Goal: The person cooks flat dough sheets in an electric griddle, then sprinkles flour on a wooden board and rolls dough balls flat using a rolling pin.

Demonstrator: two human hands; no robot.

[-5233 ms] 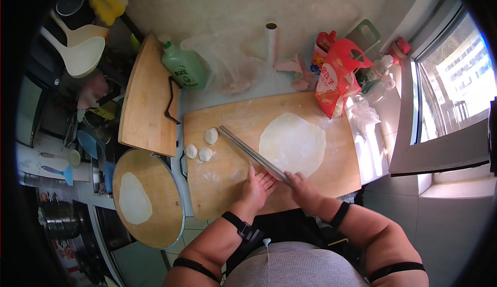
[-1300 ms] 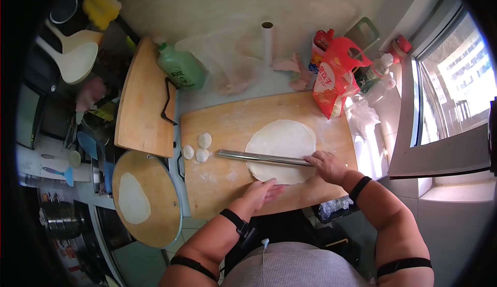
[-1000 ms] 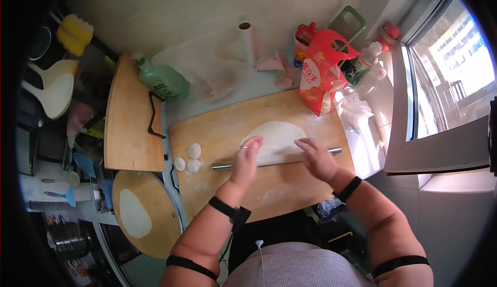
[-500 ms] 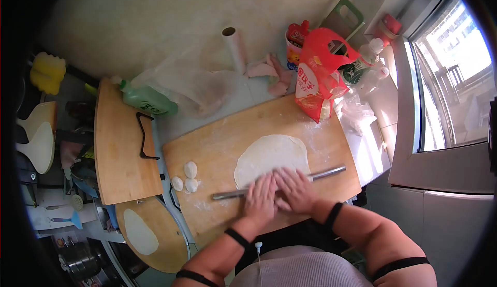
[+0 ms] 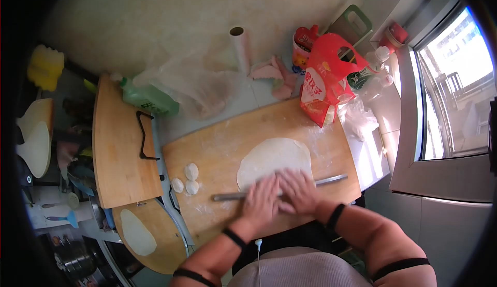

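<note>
A thin round sheet of dough lies on a wooden board, its near part hidden under my hands. Across its near edge runs a metal rolling pin, both ends sticking out past my hands. My left hand lies over the middle of the pin, fingers stretched forward. Close beside it, my right hand also rests on the pin with its fingers extended flat. Neither hand is wrapped round the pin. To the left on the board, three small dough balls sit together among traces of flour.
A red plastic bag stands at the board's far right corner. Beyond the board are a green bottle, clear plastic film and a cardboard-cored roll. At left, another dough sheet lies on a round board. An open window stands at right.
The view has shifted slightly, so the surroundings appear a little lower. The rolling pin and both hands stay at nearly the same place on the dough's near edge.
</note>
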